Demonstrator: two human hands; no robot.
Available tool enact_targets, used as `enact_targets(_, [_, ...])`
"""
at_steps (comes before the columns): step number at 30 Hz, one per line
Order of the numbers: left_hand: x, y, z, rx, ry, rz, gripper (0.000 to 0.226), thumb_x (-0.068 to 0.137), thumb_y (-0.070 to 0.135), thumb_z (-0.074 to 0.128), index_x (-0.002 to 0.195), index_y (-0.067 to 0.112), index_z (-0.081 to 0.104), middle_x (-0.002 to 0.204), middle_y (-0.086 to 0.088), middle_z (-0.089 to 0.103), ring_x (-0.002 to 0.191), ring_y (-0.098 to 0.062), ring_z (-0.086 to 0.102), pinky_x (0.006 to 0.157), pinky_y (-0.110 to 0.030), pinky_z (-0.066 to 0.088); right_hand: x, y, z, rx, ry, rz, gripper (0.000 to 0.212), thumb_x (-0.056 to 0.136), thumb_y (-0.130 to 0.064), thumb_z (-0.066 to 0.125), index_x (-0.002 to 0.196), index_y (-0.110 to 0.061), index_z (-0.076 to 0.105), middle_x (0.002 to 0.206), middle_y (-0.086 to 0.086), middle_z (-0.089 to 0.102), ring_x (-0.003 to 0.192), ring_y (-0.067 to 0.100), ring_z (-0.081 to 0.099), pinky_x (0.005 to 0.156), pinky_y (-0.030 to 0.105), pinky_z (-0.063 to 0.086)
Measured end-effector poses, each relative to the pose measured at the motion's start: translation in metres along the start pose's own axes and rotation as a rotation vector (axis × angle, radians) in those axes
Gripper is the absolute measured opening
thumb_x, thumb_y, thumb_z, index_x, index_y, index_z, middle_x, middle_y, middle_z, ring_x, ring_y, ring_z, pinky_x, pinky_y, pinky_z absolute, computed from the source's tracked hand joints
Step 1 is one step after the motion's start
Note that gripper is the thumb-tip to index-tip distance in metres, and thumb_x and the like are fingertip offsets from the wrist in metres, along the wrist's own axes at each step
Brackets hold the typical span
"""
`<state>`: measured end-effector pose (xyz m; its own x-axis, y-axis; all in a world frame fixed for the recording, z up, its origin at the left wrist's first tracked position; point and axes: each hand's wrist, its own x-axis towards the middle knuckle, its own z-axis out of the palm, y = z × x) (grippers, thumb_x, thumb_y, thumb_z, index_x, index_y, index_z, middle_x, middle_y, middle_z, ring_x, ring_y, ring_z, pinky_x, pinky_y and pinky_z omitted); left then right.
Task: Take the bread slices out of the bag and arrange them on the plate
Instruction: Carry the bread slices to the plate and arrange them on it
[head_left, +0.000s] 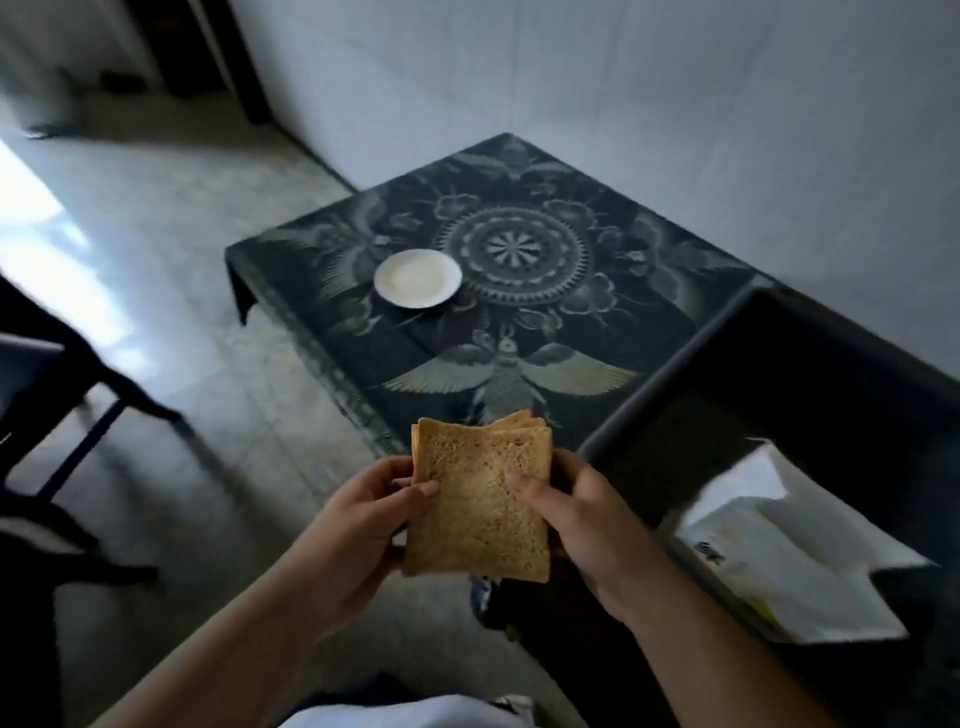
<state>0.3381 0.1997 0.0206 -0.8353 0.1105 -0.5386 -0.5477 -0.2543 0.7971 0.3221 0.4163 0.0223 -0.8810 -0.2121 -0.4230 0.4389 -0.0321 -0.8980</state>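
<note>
A stack of brown bread slices (478, 499) is held up in the air between both hands, short of the desk's near end and above the floor; the front slice faces the camera, and the edges of at least two more fan out behind its top right corner. The left hand (358, 525) closes on the stack's left edge, thumb across the front face and fingers behind. The right hand (576, 525) closes on the right edge the same way, its thumb lying on the front slice. Well beyond the bread, a white plate (417, 278) sits bare on the desk (519, 322), near the left edge and about midway along it, just beside the round medallion in the dark patterned cloth. To the right of the hands, a pale, crumpled bag (779, 551) lies on a dark surface, blurred. A dark chair (47, 395) stands on the floor at far left.
</note>
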Motion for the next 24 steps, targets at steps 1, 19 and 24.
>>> enact_targets(1, [-0.008, -0.005, -0.02, -0.032, 0.042, 0.011, 0.039, 0.076, 0.021, 0.072, 0.113, 0.009, 0.067, 0.107, -0.018, 0.071, 0.094, -0.035, 0.068, 0.087, -0.061, 0.05, 0.007, 0.003, 0.017, -0.019, -0.054, 0.015, 0.016, 0.08, -0.041, 0.074, 0.096, -0.04, 0.073, 0.1, -0.002, 0.078, 0.092, 0.018, 0.075, 0.077, 0.039, 0.061])
enact_targets(19, [-0.192, -0.093, -0.253, -0.413, 0.655, 0.141, 0.033, 0.078, 0.022, 0.077, 0.108, 0.014, 0.068, 0.097, -0.01, 0.076, 0.089, -0.03, 0.073, 0.063, -0.04, 0.059, 0.025, 0.085, 0.311, -0.379, -0.696, 0.276, 0.037, 0.086, -0.023, 0.073, 0.121, -0.019, 0.061, 0.113, 0.005, 0.073, 0.097, 0.02, 0.073, 0.074, 0.037, 0.06])
enact_targets(24, [-0.189, -0.087, -0.282, -0.462, 0.673, 0.145, 0.033, 0.079, 0.018, 0.076, 0.11, 0.01, 0.065, 0.098, -0.013, 0.076, 0.087, -0.031, 0.073, 0.064, -0.042, 0.06, 0.042, 0.088, 0.343, -0.375, -0.717, 0.281, 0.03, 0.089, -0.016, 0.072, 0.118, -0.016, 0.062, 0.112, 0.008, 0.074, 0.099, 0.023, 0.073, 0.074, 0.038, 0.06])
